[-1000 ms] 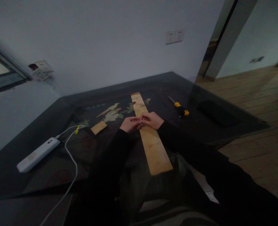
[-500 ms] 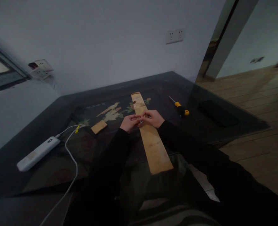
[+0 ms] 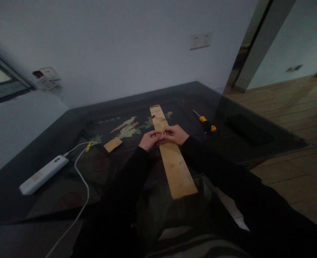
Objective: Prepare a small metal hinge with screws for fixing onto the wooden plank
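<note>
Where the plank's near end juts past the table edge: overhangs the lap, unsupported.
Plank (image 3: 171, 157): long pale strip laid lengthwise on the dark glass table (image 3: 67, 168), running away toward the wall.
Left hand (image 3: 148, 139): just left of the plank's middle, fingertips drawn together and meeting the right's.
Right hand (image 3: 176, 134): over the plank's middle, fingertips likewise pinched.
Small part (image 3: 161, 136): tiny, pale, pinched between both hands above the plank; possibly a screw or fitting, too small and dim to tell.
Grip advice: best kept as a fingertip pinch, low over the plank, wrists steadied on the wood so nothing rolls off onto the glass.
Wood offcut (image 3: 112, 144): left of the plank, lying flat, well apart from the hands.
Power strip (image 3: 44, 174): far left of the plank, white cable looping toward the near edge.
Screwdriver (image 3: 205, 123): right of the plank's far half, yellow-and-black handle, untouched.
Dark flat object (image 3: 248, 129): further right of the plank, beyond the screwdriver.
Wall socket (image 3: 200, 40): beyond the plank's far end, high on the wall.
</note>
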